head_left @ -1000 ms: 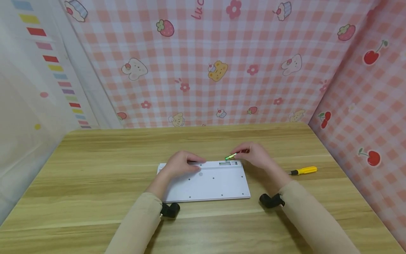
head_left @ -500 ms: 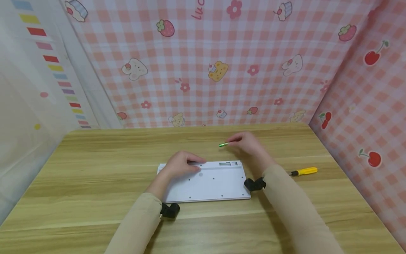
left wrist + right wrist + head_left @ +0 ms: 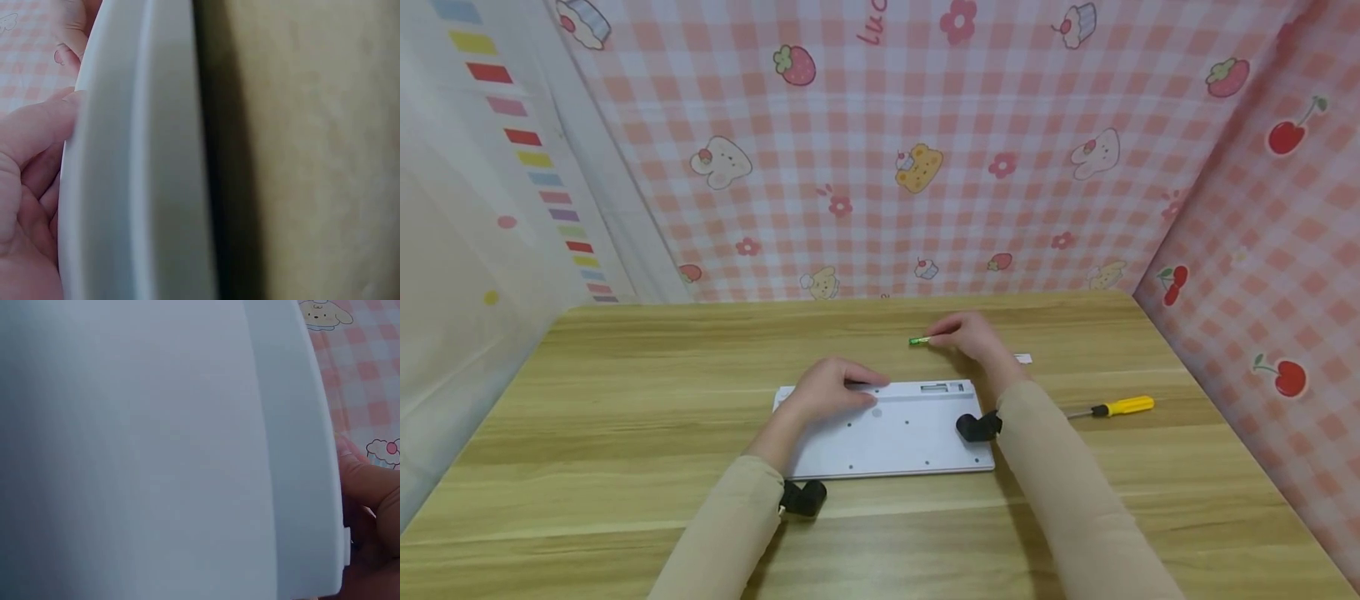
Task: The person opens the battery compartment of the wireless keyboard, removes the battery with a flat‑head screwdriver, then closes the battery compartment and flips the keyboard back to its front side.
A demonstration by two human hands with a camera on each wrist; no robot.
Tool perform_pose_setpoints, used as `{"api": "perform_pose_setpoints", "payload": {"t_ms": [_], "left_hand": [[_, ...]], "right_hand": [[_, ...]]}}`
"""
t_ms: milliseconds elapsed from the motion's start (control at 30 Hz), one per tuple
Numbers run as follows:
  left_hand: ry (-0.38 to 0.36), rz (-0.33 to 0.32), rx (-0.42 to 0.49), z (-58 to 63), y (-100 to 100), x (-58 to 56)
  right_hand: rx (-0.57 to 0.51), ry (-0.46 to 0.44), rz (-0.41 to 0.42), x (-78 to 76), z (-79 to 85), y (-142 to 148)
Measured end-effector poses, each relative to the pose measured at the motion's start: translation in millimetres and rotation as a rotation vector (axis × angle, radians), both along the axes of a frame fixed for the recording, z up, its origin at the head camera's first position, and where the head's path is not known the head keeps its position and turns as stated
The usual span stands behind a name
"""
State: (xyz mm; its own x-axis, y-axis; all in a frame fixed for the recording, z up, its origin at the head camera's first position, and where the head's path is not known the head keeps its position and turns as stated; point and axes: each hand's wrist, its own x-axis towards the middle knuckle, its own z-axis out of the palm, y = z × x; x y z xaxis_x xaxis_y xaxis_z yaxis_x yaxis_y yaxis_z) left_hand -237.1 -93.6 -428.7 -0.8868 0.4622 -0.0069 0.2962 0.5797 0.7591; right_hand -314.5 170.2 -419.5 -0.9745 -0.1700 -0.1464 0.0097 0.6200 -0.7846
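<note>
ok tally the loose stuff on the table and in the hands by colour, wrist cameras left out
White: 2 (flat device, small piece)
Green: 1 (battery in the right hand)
Yellow and black: 1 (screwdriver)
Total: 4

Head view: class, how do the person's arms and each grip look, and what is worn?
The left sleeve and right sleeve are plain beige and long. Each wrist carries a small, black, bent wrist camera. Left grip and right grip are gloveless.

white panel (image 3: 887, 446): smooth plastic | battery (image 3: 917, 341): glossy | table (image 3: 625, 375): wood-grained | backdrop (image 3: 865, 117): cloth
</note>
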Motion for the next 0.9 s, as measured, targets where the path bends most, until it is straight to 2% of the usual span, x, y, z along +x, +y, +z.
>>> {"api": "perform_pose_setpoints", "payload": {"t_ms": [233,900], "left_hand": [[0.001,0.003,0.000,0.7,0.5,0.5],[0.003,-0.006,0.015,1.9,0.3,1.1]], "right_hand": [[-0.012,0.003,-0.014,-1.5,-5.7,-0.9],[-0.061,-0.002,0.014,4.8,-5.2,1.4]]}}
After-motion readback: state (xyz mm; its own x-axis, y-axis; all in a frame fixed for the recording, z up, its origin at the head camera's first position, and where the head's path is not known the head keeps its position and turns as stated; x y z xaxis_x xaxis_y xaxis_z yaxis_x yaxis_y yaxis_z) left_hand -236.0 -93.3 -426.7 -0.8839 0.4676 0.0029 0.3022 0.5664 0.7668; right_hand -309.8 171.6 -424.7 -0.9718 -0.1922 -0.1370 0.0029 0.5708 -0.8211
